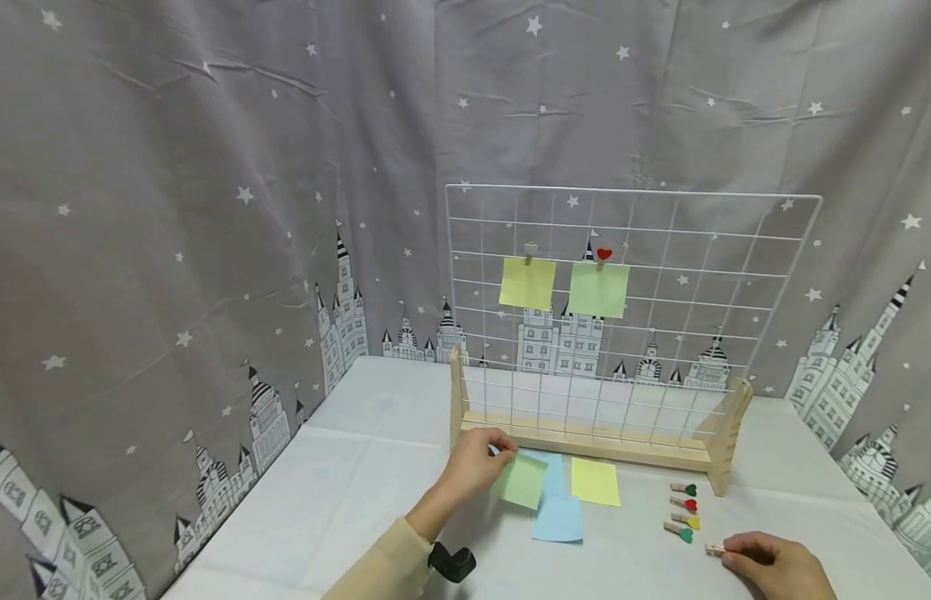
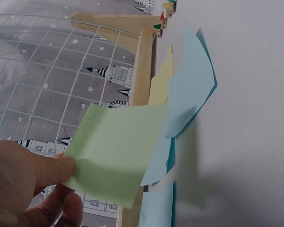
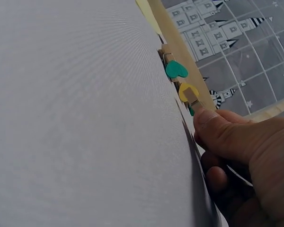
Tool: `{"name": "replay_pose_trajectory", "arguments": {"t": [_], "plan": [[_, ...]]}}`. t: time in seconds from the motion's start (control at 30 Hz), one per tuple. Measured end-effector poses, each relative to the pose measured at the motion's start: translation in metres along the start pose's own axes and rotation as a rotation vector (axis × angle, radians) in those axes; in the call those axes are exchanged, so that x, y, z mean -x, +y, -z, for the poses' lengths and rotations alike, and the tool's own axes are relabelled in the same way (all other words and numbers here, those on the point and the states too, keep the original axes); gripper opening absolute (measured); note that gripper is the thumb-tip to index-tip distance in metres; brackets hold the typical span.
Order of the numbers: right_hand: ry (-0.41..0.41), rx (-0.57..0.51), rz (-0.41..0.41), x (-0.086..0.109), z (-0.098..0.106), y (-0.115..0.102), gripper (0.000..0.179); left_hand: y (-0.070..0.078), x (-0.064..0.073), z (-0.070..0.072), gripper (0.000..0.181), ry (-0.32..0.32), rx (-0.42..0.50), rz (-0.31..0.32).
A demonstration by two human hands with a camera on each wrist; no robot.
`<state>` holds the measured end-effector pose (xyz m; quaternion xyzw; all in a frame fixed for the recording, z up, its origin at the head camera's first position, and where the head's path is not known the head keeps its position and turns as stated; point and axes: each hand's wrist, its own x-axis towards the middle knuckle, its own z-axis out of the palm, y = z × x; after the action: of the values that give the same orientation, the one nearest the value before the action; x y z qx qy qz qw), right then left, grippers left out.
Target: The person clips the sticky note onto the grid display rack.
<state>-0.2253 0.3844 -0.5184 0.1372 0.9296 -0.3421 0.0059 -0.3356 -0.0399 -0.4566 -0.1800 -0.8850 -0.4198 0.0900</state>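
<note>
At the left grip: thumb and fingers pinch a green note near its upper-left corner (head view). Sheet extends right and toward the person from there, looks lifted off the counter.

Right grip: peg pinched by one end, free end sticking out left. Long axis roughly left-right, so it points toward the note side. Can't make out a heart on it.

Key relation: note and peg well apart, one per hand. Left grip is nearer the grid, just in front of its base at the left end; right grip is out past the base's right end, closer to the person. Four loose pegs lie between, near the right grip.

Farther out: blue notes beside the green one, yellow note right of those. Up on the grid, hung yellow and hung green, side by side, each clipped at the top edge.
</note>
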Motion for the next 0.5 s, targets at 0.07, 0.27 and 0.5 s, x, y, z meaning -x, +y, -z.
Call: {"name": "replay_pose_trajectory", "arguments": {"t": [0.07, 0.27, 0.5], "plan": [[0.005, -0.015, 0.005, 0.0001, 0.0015, -0.0021, 0.031, 0.0010, -0.0004, -0.0004, 0.008, 0.005, -0.004, 0.000], [0.053, -0.039, -0.011, 0.0016, 0.0045, -0.0057, 0.030, 0.0028, -0.0023, -0.0015, 0.007, 0.005, 0.013, -0.015], [0.065, -0.067, -0.028, 0.0031, 0.0032, -0.0080, 0.025, 0.0047, -0.0031, -0.0032, 0.008, 0.007, -0.002, -0.011]]}}
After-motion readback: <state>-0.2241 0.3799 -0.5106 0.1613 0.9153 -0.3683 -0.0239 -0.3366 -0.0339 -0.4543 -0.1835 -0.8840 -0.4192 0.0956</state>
